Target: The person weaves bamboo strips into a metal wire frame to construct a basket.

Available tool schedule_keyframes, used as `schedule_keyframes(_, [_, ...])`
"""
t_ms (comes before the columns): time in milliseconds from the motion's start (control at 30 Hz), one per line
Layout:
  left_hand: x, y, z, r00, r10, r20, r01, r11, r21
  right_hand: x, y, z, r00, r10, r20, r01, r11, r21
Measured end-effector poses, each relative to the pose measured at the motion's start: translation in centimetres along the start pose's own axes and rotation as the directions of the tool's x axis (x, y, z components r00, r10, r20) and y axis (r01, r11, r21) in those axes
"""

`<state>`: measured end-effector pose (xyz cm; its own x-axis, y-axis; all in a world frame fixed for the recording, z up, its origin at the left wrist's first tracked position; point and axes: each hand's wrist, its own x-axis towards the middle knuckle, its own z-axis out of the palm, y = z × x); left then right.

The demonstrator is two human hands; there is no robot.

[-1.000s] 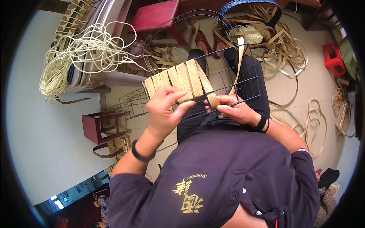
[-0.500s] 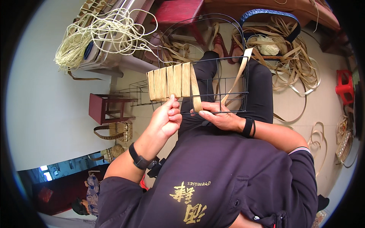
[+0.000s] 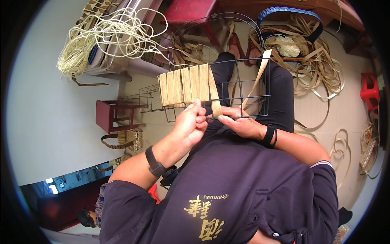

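No pkgs, signs or screens anywhere here. Only lettering: a gold print [image 3: 205,215] on the dark shirt [image 3: 243,191], chest area, low centre, w/ a smaller gold line [image 3: 214,196] just above it.

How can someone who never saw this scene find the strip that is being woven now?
Find the dark wire frame on the person's lap. Flat tan strips cover its left part. The working strip is the rightmost one; unlike its upright neighbours, it slants down to where both hands pinch it.
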<state>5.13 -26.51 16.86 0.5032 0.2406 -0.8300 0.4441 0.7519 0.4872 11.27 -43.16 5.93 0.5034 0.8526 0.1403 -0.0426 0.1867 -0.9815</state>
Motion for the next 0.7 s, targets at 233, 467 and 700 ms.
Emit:
schedule_keyframes(233, [-1.3, 2.3, -1.9, 0.991, -0.046, 0.127, 0.007, 0.956, 0.292, 0.0, -1.5, -0.5, 0.984, 0.15, 0.093, -0.142, 0.986, -0.086])
schedule_keyframes(467, [-2.5, 6.4, -2.1, 0.517, 0.507, 0.69, -0.632, -0.317, 0.707, 0.4, -1.7, -0.2, 0.988, 0.12, 0.094, -0.126, 0.99, 0.061])
schedule_keyframes(700, [1.1, 6.0, 0.9, 0.244, 0.041, 0.969, -0.828, -0.511, 0.23, -0.4, -1.8, 0.3, 0.981, 0.192, 0.03, -0.192, 0.932, 0.307])
